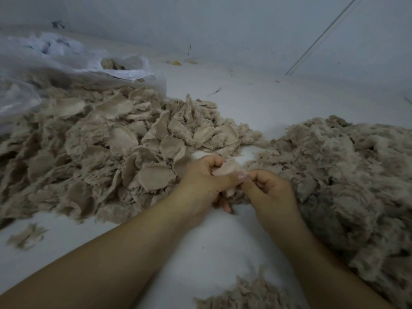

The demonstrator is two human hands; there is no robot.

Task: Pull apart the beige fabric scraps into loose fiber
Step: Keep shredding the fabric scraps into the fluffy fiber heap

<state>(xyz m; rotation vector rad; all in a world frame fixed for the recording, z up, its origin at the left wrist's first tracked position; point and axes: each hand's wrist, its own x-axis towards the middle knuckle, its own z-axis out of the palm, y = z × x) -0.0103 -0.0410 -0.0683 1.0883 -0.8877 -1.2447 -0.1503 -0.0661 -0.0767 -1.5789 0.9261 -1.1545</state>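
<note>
Bare white floor (223, 248) lies open at lower centre, between the forearms, and widens toward the upper right of the frame. The pile of beige fabric scraps (93, 148) blocks the left, the heap of loose fiber (347, 175) the right (they nearly meet mid-frame). A clear plastic bag (55, 63) fills the upper left.

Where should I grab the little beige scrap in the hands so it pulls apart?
Probably pinch the beige scrap at its two opposite edges, one hand from each side, as the left hand and right hand do. It is thin and flat, so fingertips close together on the frayed rim should tease fibers loose.
</note>
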